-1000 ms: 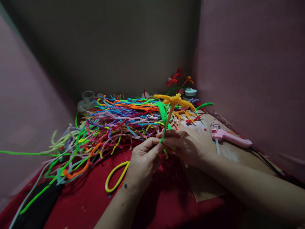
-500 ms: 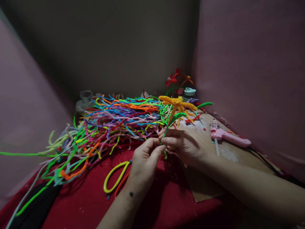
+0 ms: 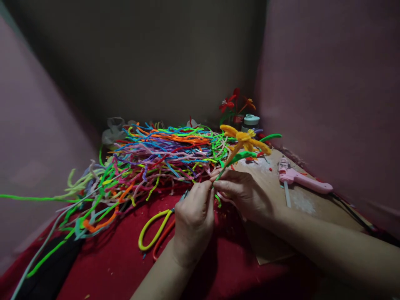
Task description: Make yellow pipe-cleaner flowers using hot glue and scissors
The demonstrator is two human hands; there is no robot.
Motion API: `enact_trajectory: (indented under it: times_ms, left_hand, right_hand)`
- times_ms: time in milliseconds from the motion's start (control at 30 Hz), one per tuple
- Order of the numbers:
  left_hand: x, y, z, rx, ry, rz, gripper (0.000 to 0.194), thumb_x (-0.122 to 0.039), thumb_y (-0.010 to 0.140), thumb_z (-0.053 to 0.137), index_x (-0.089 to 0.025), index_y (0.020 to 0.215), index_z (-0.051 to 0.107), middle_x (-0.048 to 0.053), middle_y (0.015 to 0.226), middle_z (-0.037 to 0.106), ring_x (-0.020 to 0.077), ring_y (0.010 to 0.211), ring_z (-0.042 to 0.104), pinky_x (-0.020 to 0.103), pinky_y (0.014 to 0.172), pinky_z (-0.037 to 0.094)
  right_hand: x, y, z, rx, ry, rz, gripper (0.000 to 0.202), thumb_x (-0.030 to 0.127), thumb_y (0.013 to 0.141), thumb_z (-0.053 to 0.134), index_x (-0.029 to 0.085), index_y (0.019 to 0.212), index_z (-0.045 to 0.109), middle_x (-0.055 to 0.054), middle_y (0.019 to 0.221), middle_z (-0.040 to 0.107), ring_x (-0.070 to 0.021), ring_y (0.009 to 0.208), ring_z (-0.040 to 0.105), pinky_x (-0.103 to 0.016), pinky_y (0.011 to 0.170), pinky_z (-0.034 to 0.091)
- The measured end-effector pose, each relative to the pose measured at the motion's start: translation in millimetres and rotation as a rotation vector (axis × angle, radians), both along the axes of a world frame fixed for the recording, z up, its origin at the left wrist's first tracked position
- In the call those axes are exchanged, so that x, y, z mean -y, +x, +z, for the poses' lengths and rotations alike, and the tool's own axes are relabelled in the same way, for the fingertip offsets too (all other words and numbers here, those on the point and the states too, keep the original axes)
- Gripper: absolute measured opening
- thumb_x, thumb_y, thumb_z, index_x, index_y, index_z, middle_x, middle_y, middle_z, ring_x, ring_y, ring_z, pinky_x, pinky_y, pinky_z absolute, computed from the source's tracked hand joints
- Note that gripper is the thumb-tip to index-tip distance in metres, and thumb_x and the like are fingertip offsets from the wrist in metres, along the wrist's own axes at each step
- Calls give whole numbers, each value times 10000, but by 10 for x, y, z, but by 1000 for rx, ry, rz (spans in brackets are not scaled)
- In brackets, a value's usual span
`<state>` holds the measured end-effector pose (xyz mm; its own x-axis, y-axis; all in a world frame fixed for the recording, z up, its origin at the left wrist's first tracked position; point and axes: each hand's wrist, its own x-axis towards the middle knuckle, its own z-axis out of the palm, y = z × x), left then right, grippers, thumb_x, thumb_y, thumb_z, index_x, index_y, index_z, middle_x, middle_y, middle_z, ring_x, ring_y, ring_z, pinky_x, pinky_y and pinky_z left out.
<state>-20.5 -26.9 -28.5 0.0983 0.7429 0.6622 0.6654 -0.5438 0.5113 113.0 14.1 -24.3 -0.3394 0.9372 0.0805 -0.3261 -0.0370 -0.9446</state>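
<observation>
An orange fuzzy flower (image 3: 245, 139) with a yellow centre leans to the right on a green-wrapped stem. A green leaf (image 3: 240, 157) sticks out from the stem just below the bloom. My right hand (image 3: 242, 191) pinches the stem between thumb and fingers. Beside it, my left hand (image 3: 194, 216) has its fingers closed at the lower part of the same stem, its back turned to the camera. A curled green end (image 3: 218, 202) hangs below the fingers.
Colourful pipe cleaners (image 3: 162, 150) are heaped behind and left. Scissors with a yellow handle (image 3: 154, 230) lie on the red cloth (image 3: 103, 266). A pink glue gun (image 3: 308, 182) rests on the board (image 3: 275, 166) at right. Red flowers (image 3: 228, 103) and a lidded bottle (image 3: 251, 121) stand behind.
My left hand has rolled over at the wrist, turning its back to the camera. The flower has swung right and tilted further, its leaf now spreading sideways. The view has shifted slightly.
</observation>
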Motion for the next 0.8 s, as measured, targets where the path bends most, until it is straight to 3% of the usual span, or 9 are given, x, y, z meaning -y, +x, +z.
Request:
enact_trajectory:
  times_ms: [100,267,333,433,533,667,800]
  left_hand:
    - [10,-15,-4,57,-46,-9,174,-138,858,472,-199,943,611,33,818,636,141,762,587,232,735,425]
    - [7,10,59,368,-215,-48,127,-190,846,511,-209,849,637,-14,771,609,105,723,548,191,696,409]
    - [-5,23,97,518,-336,-73,98,-212,818,549,-194,782,638,-28,687,573,87,625,503,180,600,391]
    - [-26,19,145,762,-592,-143,117,-270,759,620,-170,700,603,-60,535,463,45,432,343,168,413,259]
    - [-46,-14,164,926,-787,-259,185,-295,723,660,-154,661,558,-71,488,430,16,369,271,154,370,176]
    - [-67,-65,147,1033,-907,-404,175,-295,750,651,-144,718,568,-60,510,460,1,350,283,140,361,186]
    - [-86,-102,134,1083,-1002,-516,200,-277,779,627,-145,929,613,-73,491,447,-7,318,237,131,344,177]
  right_hand:
    - [-6,7,-6,60,40,-1,90,296,709,693,211,741,698,-2,765,601,-133,658,487,-262,571,347]
    - [-2,20,12,117,165,25,124,276,717,694,283,836,731,2,865,621,-163,804,530,-276,679,393]
    - [-2,24,32,143,136,23,128,289,722,692,285,844,731,3,834,614,-156,774,528,-271,656,390]
    - [-20,30,23,68,40,75,134,288,737,678,256,859,724,5,778,609,-126,681,518,-252,596,380]
    - [-54,38,-36,-38,3,173,156,274,748,664,231,889,714,6,716,620,-110,608,511,-247,573,386]
    - [-80,37,-89,13,47,156,183,277,752,665,229,921,717,11,681,612,-104,584,494,-246,572,391]
    - [-53,28,-51,-64,3,199,170,275,743,677,230,902,718,2,718,638,-129,640,551,-293,666,440]
